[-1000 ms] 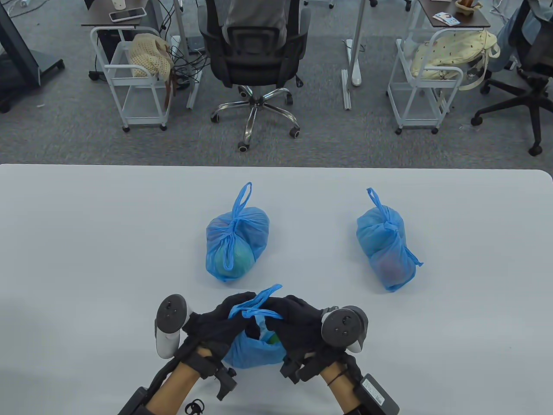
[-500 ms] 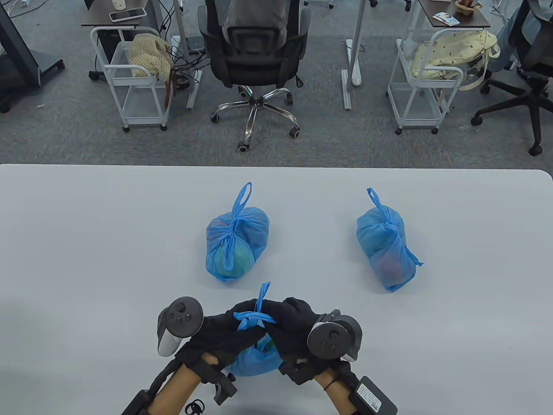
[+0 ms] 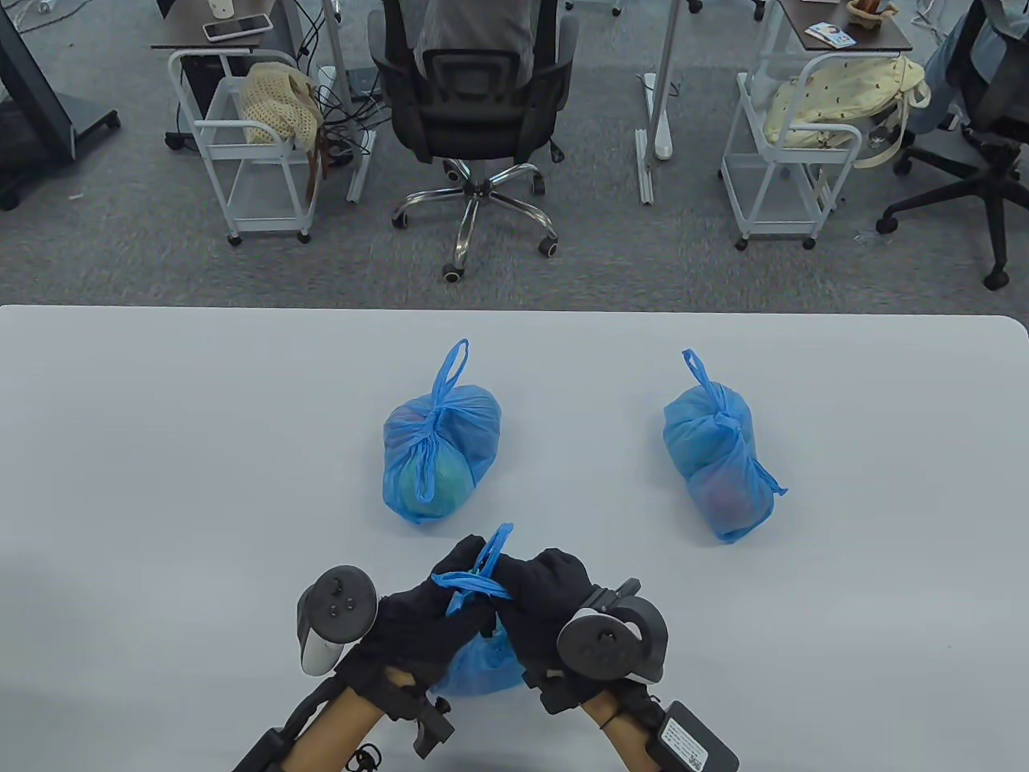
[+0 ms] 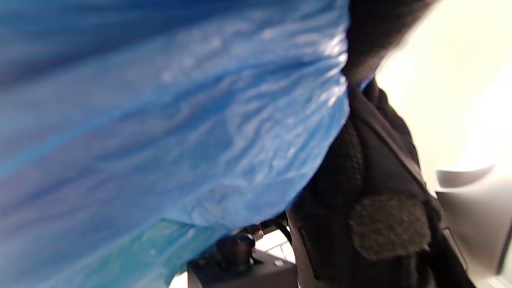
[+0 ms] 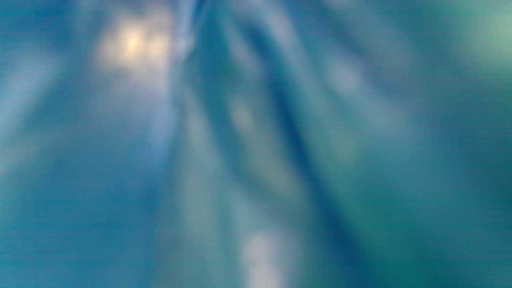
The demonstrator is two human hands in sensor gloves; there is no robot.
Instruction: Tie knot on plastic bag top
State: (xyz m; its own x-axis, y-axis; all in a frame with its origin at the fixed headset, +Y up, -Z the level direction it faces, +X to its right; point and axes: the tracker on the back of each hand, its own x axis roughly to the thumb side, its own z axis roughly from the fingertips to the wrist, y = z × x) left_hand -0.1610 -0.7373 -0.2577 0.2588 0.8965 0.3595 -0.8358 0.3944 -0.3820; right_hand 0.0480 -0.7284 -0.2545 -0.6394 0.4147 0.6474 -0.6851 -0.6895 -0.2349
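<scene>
While hands (image 3: 482,611) pinch handles (image 3: 474,575), bag (image 3: 482,671) bulging

Right wrist view: blurred blue bag (image 5: 256,160) only.

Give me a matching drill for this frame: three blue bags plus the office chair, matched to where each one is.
Things:
1. near bag
2. middle bag
3. right bag
4. chair

Places or states:
A. on the floor beyond the table
B. tied, lying at table centre
C. between the left hand and right hand, handles gripped
D. tied, lying toward the table's right side

Pairs: 1-C, 2-B, 3-D, 4-A
</scene>
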